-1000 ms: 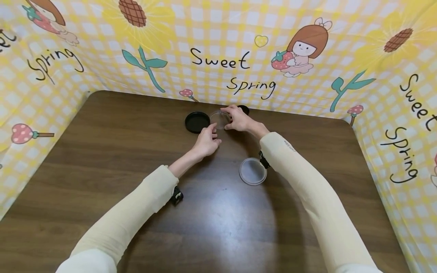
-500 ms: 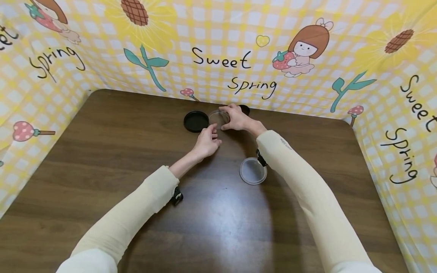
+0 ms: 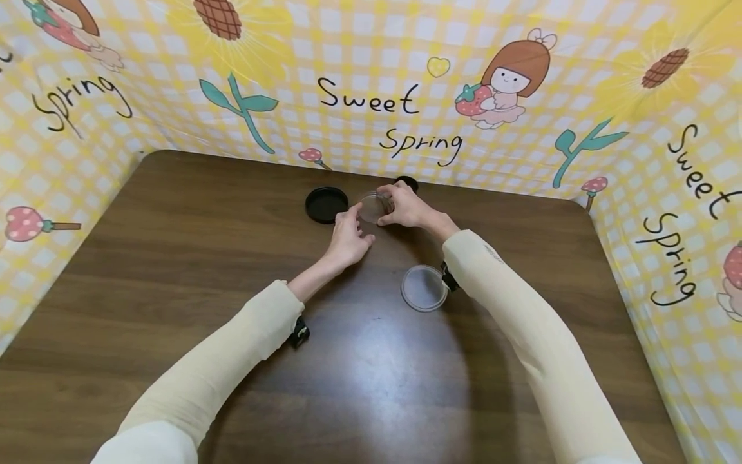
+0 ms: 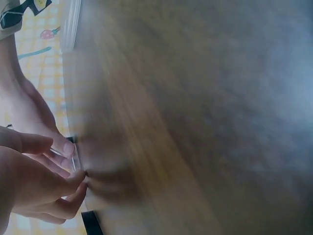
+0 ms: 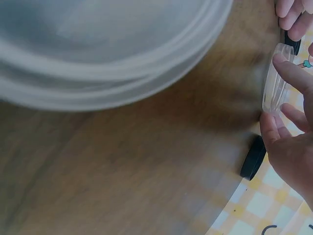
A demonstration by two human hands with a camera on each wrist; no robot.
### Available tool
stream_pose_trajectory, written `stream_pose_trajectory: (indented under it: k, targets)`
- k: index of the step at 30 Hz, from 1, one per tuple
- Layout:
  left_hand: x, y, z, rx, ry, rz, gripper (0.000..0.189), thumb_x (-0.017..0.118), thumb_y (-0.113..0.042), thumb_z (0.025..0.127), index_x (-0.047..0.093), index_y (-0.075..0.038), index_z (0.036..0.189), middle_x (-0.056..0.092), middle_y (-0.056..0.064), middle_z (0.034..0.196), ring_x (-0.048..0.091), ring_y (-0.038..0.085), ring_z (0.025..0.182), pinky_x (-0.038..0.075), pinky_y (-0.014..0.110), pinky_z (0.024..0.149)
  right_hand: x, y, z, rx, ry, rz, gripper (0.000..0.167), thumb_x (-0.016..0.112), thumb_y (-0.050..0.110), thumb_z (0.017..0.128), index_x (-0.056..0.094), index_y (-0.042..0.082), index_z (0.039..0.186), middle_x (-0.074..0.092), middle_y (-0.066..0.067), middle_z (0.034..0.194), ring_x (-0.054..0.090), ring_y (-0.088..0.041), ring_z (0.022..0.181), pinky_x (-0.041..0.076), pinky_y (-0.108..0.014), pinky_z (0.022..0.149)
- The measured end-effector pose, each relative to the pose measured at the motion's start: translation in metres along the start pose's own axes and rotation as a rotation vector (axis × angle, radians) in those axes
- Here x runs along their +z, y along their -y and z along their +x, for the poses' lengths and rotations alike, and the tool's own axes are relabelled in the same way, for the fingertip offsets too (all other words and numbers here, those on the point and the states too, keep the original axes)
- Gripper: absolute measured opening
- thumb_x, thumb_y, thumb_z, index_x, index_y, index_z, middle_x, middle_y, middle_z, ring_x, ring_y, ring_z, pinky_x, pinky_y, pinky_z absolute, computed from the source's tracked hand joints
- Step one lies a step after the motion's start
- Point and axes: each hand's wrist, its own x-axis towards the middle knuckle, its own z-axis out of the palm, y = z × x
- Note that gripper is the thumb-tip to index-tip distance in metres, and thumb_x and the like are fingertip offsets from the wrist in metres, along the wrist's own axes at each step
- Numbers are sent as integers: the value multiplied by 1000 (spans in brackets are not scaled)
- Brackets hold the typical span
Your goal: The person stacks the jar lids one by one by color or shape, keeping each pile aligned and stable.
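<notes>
At the back of the table my right hand point(image 3: 408, 207) grips a shallow clear round dish point(image 3: 373, 207). In the right wrist view its thumb point(image 5: 281, 61) and fingers point(image 5: 270, 125) span the rim from opposite sides. My left hand point(image 3: 348, 240) has its fingertips right at the dish's left edge, with the fingers loosely bent. Just left of the dish lies a round black lid-like piece point(image 3: 326, 205), hollow side up. A smaller-looking black round piece point(image 3: 407, 182) sits behind my right hand, partly hidden by it.
A second clear round dish point(image 3: 424, 288) lies on the brown wooden table point(image 3: 232, 258) beside my right wrist and looms large in the right wrist view. A yellow checked cloth point(image 3: 359, 51) walls in the back and both sides.
The clear dish has shifted slightly right, away from the left black piece, with my right hand. My left fingertips have moved up to the dish's left edge. The head view has shifted a little.
</notes>
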Motion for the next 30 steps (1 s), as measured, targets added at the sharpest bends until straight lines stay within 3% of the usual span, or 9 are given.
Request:
stream_pose_trajectory:
  k: [8,16,24,30]
  targets:
    - [3,-1,9,8,7,63,82,70,-1,85,22,1,151,27,28,142,50,33,110,47,38,91,-1,-4,-20,-32,32,46,73,78,16,82,40,-1,142,35,-21,133,45,-30,114,42,-39,95]
    - [5,6,15,99,83,166,77,73,2,81,31,5,146,36,26,134,43,35,119,45,37,95,4,-6,-39,-102,83,53,74,79,11,81,39,-3,143,38,-21,134,40,-32,116,41,-39,95]
    - [2,10,21,130,109,238,84,77,-1,77,30,5,147,41,24,133,33,39,124,35,43,102,9,-9,-46,-98,76,94,77,77,9,82,35,-4,145,35,-22,133,40,-32,117,43,-37,96]
    - [1,10,22,124,135,209,85,79,-3,76,31,4,146,44,21,127,39,36,120,39,40,100,11,-10,-53,-68,38,166,76,77,8,82,35,-7,144,37,-25,130,44,-32,116,46,-36,95]
